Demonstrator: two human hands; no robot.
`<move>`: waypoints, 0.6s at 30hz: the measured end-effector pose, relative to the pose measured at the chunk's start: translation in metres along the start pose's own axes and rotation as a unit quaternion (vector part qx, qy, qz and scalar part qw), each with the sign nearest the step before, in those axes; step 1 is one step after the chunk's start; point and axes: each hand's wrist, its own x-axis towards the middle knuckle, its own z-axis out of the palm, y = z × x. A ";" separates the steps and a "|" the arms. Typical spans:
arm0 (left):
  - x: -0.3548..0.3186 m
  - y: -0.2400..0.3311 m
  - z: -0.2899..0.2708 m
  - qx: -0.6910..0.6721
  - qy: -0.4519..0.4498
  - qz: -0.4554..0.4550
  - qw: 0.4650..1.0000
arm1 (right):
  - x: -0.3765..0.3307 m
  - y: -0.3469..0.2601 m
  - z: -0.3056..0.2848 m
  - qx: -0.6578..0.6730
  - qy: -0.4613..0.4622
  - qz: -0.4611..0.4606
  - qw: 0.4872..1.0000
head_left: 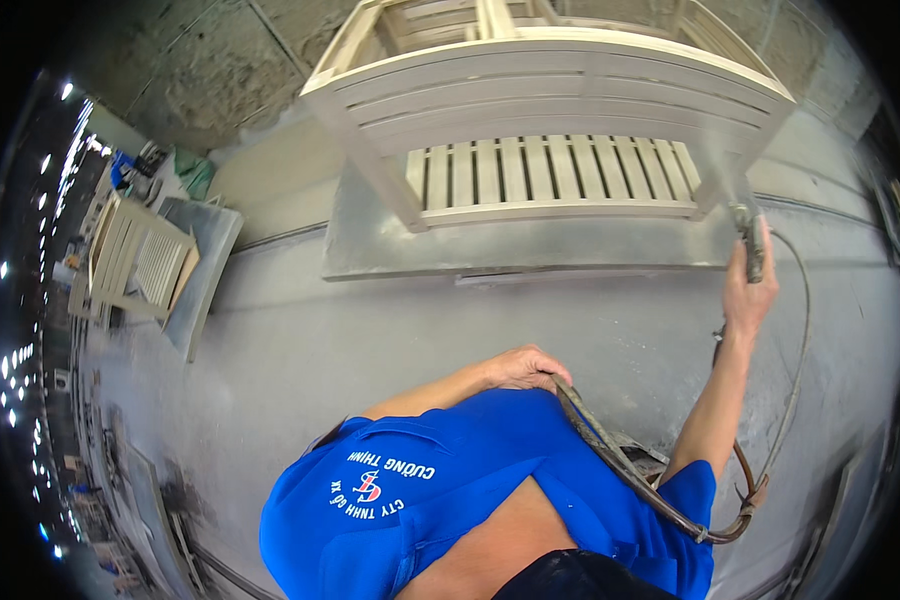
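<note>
My right hand [753,297] is closed around a spray gun [754,250], stretched out toward the right leg of a pale slatted wooden furniture piece [570,95]. A faint mist hangs between the gun's nozzle and that leg. Close to my body, my left hand [523,369] grips a bundle of hoses [620,462]. The hoses sag past my right side, and a thinner line loops up to the gun. Low in the furniture piece sits a slatted shelf [560,170]. The whole piece stands on a grey flat platform [390,245].
To the left, another slatted wooden piece [145,255] rests on a tilted-looking grey board [210,260]. Behind it lies green sheeting [195,172]. A stained wall [210,70] rises at the back. Grey floor [360,320] lies between me and the platform.
</note>
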 end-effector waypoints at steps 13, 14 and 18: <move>-0.096 -0.014 -0.033 -0.022 0.103 0.009 0.994 | -0.154 -0.122 0.220 0.219 -0.220 -0.163 0.937; -0.097 -0.014 -0.031 -0.040 0.111 0.011 0.993 | -0.158 -0.126 0.226 0.238 -0.236 -0.150 0.930; -0.094 -0.008 -0.023 -0.120 0.126 -0.074 0.982 | -0.163 -0.116 0.230 0.284 -0.274 -0.107 0.913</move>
